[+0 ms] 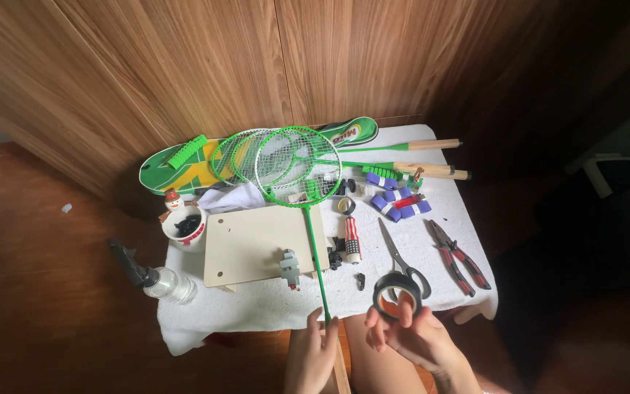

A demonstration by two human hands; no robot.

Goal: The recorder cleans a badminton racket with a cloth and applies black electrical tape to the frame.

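Left hand (pixel 313 343) on green racket (pixel 297 171) shaft, right hand (pixel 410 332) gripping black tape roll (pixel 397 293) (scissors (pixel 401 257) just beyond).

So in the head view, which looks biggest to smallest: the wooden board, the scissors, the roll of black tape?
1. Board
2. Scissors
3. Tape, though it is nearest the camera, so it may look bigger than it is.

Green/yellow racket cover (pixel 184 171) w/ oval logo label (pixel 350 134), table rear.
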